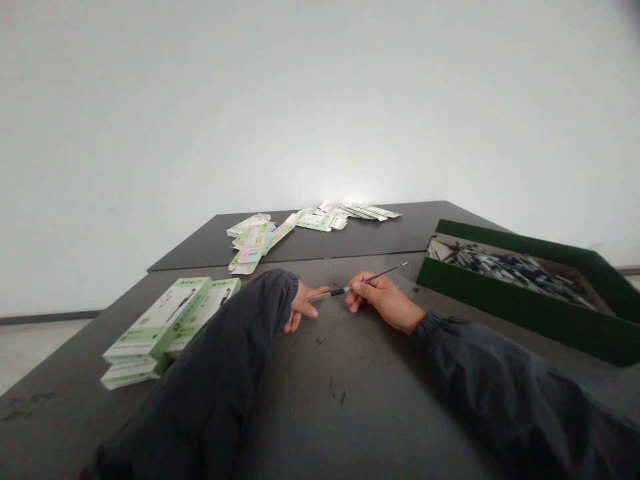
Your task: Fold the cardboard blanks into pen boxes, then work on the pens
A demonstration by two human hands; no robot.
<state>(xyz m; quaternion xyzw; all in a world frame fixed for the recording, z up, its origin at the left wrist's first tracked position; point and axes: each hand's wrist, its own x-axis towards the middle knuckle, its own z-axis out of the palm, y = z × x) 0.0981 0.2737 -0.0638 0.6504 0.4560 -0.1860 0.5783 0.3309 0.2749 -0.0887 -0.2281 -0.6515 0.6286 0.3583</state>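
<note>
Over the middle of the dark table, my left hand (303, 307) pinches a clear pen barrel (323, 296) with a black grip between thumb and finger. The barrel's gripped end points right, up to the fingers of my right hand (377, 297). That hand is closed on a thin, dark pen refill (387, 271), which slants up to the right and ends in a pale tip. Whether the refill's near end touches the barrel is hidden by my right fingers.
A green box (505, 300) full of loose pen parts (515, 270) stands on the right. Stacked white-and-green pen boxes (160, 320) lie on the left. Farther back are flattened cartons (315, 219) and pink, green and blue printed packets (256, 243). A pale wall (320, 100) rises behind the table (340, 400).
</note>
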